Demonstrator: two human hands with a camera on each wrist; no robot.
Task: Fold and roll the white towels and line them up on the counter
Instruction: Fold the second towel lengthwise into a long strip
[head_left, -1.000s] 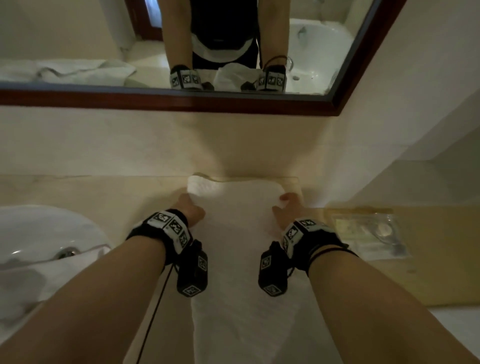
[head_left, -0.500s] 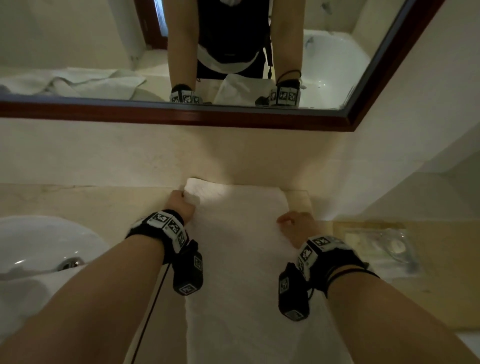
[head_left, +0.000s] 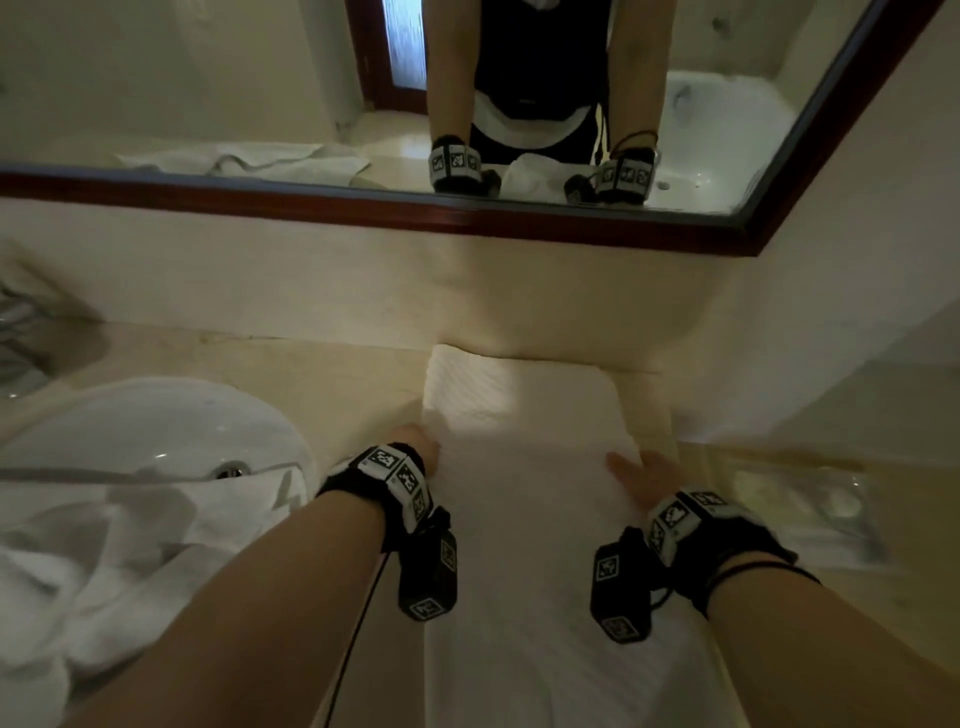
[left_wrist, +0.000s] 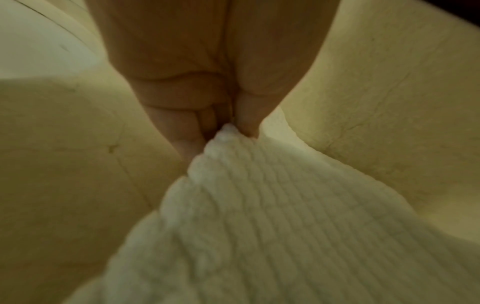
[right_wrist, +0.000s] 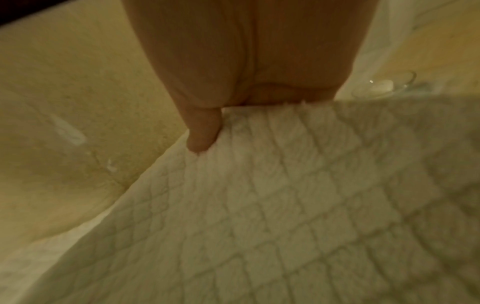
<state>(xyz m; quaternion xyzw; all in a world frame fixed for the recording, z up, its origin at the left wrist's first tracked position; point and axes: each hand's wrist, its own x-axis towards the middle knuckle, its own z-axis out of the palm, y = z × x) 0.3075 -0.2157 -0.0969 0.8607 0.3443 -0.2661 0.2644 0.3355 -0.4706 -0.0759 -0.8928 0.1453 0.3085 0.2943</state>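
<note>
A long white waffle-weave towel (head_left: 524, 519) lies lengthwise on the beige counter (head_left: 322, 374), its far end against the back wall. My left hand (head_left: 415, 441) is at the towel's left edge. In the left wrist view its fingertips (left_wrist: 192, 139) pinch a raised bit of that towel edge (left_wrist: 233, 156). My right hand (head_left: 641, 467) is at the right edge. In the right wrist view its thumb (right_wrist: 202, 131) lies on top of the towel (right_wrist: 285, 185) while the other fingers are hidden under the edge.
A white sink (head_left: 156, 431) sits at the left, with crumpled white towels (head_left: 104, 566) heaped over its near rim. A clear plastic packet (head_left: 810, 504) lies on a wooden tray at the right. A framed mirror (head_left: 571, 223) hangs above the back wall.
Both hands have come back toward me along the towel's side edges, away from its far end. The right hand moved first and farther.
</note>
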